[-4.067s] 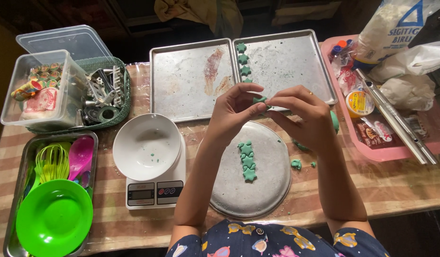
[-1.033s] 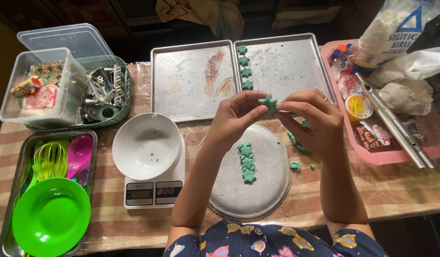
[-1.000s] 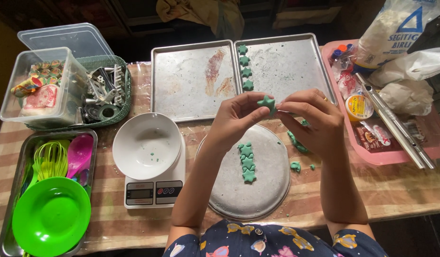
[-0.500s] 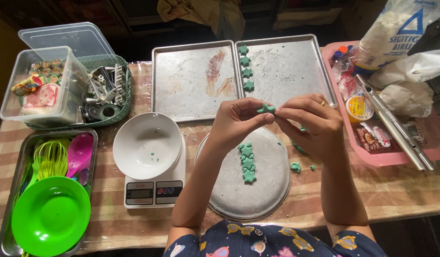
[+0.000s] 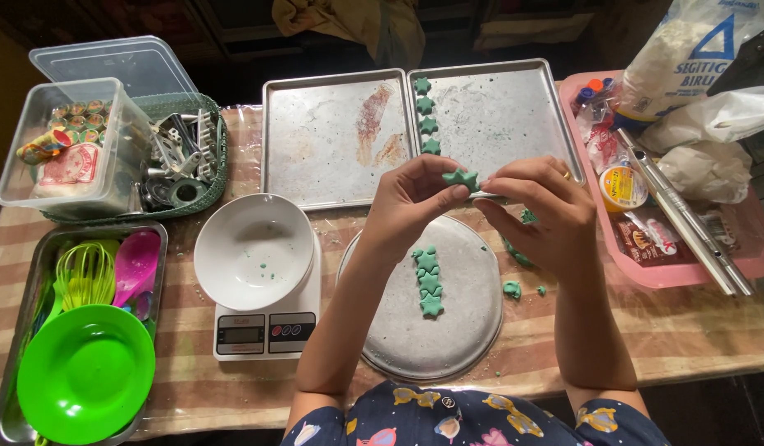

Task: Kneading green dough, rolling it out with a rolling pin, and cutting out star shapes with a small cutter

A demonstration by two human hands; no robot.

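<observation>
My left hand pinches a small green star-shaped dough piece at its fingertips, above the table's middle. My right hand meets it from the right, fingertips closed on a thin metal cutter just under the star. Below the hands lies a round metal plate with a short column of green dough stars. A line of green stars runs down the left edge of the right baking tray.
An empty baking tray lies beside the right one. A white bowl sits on a kitchen scale. A metal tray with a green plate and utensils is at the left; plastic boxes, a basket and a pink tray stand around.
The hands have lifted slightly toward the trays, and the green star now stands up clear at the left fingertips. Over four seconds the tray's line of stars has grown.
</observation>
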